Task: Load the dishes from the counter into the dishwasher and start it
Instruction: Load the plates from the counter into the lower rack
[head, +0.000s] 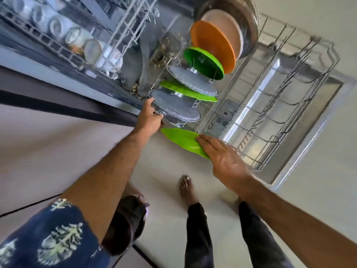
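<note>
Pale glossy floor (pixel 170 171); dark cabinet fronts (pixel 58 105).

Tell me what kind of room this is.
Most likely a home kitchen: an open dishwasher with its lower rack pulled out, plates standing in it such as the orange plate, and cups in the upper rack.
</note>
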### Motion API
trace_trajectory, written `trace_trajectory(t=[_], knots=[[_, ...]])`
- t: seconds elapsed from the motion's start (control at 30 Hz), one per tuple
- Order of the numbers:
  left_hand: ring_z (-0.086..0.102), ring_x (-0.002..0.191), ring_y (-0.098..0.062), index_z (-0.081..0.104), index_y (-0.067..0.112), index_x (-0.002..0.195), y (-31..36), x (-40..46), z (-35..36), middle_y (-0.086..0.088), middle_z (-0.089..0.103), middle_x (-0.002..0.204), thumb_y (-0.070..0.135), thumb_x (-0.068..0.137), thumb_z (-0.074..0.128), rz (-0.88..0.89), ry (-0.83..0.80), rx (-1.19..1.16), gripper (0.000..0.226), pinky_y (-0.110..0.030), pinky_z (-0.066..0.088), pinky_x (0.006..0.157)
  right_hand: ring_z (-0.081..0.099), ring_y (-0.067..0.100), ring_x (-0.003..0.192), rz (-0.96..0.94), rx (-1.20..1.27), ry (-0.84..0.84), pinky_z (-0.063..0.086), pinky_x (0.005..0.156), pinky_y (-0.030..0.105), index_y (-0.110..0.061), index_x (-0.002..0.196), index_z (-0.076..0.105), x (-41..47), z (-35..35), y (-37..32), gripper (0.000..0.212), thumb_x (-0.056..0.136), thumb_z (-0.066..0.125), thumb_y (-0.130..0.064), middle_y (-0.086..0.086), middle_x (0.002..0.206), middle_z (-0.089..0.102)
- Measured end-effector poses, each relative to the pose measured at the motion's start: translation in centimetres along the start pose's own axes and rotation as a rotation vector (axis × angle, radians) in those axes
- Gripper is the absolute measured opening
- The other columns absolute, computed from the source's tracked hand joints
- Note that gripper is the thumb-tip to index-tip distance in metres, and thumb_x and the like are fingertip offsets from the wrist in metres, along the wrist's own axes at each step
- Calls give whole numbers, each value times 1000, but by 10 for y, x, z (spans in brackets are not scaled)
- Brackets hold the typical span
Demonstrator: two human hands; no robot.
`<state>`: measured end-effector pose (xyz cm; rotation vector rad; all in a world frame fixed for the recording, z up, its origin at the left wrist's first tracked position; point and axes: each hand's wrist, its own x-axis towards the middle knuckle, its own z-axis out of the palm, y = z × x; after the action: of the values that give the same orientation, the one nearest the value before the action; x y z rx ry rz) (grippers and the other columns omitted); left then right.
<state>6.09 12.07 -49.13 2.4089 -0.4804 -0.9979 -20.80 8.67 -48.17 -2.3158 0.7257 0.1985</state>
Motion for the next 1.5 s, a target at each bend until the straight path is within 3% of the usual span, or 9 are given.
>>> trace_trajectory(t=[0.17,0.27,0.4,0.57,0.7,0.93,1.23,1.33,1.5], knots=[[62,91,-31,52,21,138,13,28,6,-10,63,96,-2,89,58,141,-13,-14,54,-41,49,82,47,31,131,26,-17,63,43,108,42,-15,154,34,22,19,-15,87,71,50,10,3,156,39],[64,89,-29,62,19,131,19,42,1,-1,61,86,3,88,63,220,-26,113,45,-39,52,84,46,34,131,8,-69,95,38,109,43,-16,156,28,47,23,-29,79,78,19,-7,7,157,37],[71,87,-25,70,19,123,18,51,-12,-9,71,91,11,87,70,347,-81,273,36,-36,55,86,38,35,135,-4,-123,78,31,113,44,-24,159,14,86,32,-42,80,80,6,-14,10,161,27],[70,77,-14,77,27,108,29,50,-24,2,78,90,33,78,79,598,118,518,30,-29,56,77,41,37,131,7,-195,94,34,111,46,-21,159,12,127,52,-47,70,92,29,-9,14,157,30],[67,74,-10,78,25,106,29,49,-31,2,78,90,34,78,81,630,109,516,29,-26,55,75,45,38,124,40,-207,74,36,105,47,-23,158,16,154,63,-40,64,95,21,-17,15,151,36],[65,68,-6,77,22,107,23,55,-30,1,78,89,30,79,81,662,104,483,29,-22,55,70,36,40,135,106,-228,-52,32,113,53,-27,159,-3,174,82,-10,73,101,38,-10,18,158,25],[68,76,-14,72,20,113,12,47,-28,1,76,95,22,88,74,668,90,517,25,-35,59,74,32,42,141,80,-179,-139,30,113,52,-13,159,0,187,71,-16,75,98,41,-7,18,162,17],[66,85,-18,66,19,119,6,34,-25,0,71,101,16,93,67,685,90,601,27,-35,54,74,27,39,143,65,-164,-42,22,119,48,-3,157,9,158,66,-27,77,90,46,-7,20,159,21],[67,102,-33,35,18,150,-13,-8,-24,-12,63,126,25,95,61,578,-20,875,60,-42,51,82,32,36,144,-46,-69,35,21,121,46,1,150,33,58,55,-39,74,78,49,0,22,153,36]])
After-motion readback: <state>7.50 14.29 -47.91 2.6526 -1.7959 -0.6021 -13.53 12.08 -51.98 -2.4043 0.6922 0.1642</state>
